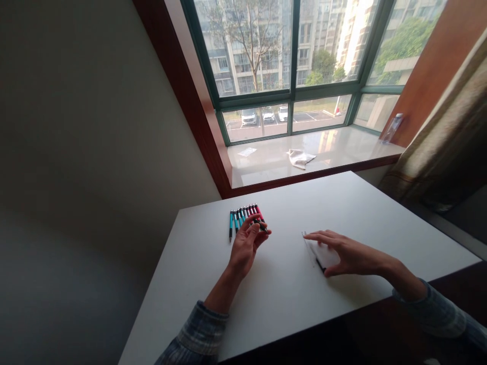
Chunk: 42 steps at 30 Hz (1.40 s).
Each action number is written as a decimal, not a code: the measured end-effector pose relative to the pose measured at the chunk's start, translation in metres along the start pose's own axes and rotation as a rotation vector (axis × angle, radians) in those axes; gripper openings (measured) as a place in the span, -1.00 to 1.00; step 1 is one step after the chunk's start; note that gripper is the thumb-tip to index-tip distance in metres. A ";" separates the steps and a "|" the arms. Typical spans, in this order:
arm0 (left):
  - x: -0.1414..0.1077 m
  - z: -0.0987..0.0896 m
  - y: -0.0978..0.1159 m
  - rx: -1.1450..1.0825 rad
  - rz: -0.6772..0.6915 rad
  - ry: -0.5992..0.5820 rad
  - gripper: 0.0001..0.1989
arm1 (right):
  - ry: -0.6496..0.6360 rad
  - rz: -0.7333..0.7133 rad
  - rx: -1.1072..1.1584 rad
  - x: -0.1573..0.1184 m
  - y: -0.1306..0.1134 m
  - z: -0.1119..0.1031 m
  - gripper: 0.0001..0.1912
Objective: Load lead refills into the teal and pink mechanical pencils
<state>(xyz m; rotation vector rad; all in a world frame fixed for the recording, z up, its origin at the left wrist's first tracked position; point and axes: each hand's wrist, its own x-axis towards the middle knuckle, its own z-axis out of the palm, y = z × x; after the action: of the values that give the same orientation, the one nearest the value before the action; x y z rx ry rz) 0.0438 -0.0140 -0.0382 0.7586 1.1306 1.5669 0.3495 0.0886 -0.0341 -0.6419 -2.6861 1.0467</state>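
My left hand (246, 247) is closed in a pinch around a dark pen (262, 226), held just above the table at the near right end of a row of pens. That row of click pens (236, 219) lies side by side, teal ones on the left and pink-red ones on the right; my fingers cover part of it. To the right, my right hand (344, 253) arches with fingers stretched and thumb apart over a clear plastic packet (310, 251). A dark strip (320, 264) shows at the packet's near end by my thumb; its kind is unclear.
Both hands are over a white table (182, 274). Behind it, a window sill (262, 170) bears a crumpled white cloth (300, 158), a small flat wrapper (247, 152) and a clear bottle (392, 128). A wall stands left; a curtain (437, 116) hangs right.
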 end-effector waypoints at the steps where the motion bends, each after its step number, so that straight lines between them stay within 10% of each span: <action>1: 0.000 -0.001 -0.001 0.022 -0.014 -0.003 -0.53 | -0.011 0.009 -0.010 0.000 0.001 0.002 -0.05; 17: -0.005 0.004 0.006 0.196 -0.132 -0.021 -0.60 | 0.095 0.048 -0.098 -0.012 0.001 0.012 -0.14; 23: -0.004 0.005 0.003 0.209 -0.143 -0.058 -0.59 | 0.417 -0.124 -0.115 0.013 -0.023 0.027 -0.01; 36: -0.009 0.013 0.011 0.180 -0.129 -0.180 -0.63 | 0.377 -0.298 -0.045 0.064 -0.061 0.057 0.18; 39: -0.008 0.012 0.012 0.191 -0.026 -0.137 -0.69 | 0.413 -0.237 -0.043 0.052 -0.042 0.046 -0.01; 42: -0.008 0.011 0.013 0.187 0.067 -0.116 -0.75 | 0.385 -0.165 -0.055 0.033 -0.015 0.031 -0.68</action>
<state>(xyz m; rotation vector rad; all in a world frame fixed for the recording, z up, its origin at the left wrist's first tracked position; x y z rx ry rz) 0.0505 -0.0188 -0.0214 1.0075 1.1875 1.4655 0.3053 0.0755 -0.0466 -0.5537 -2.3893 0.7249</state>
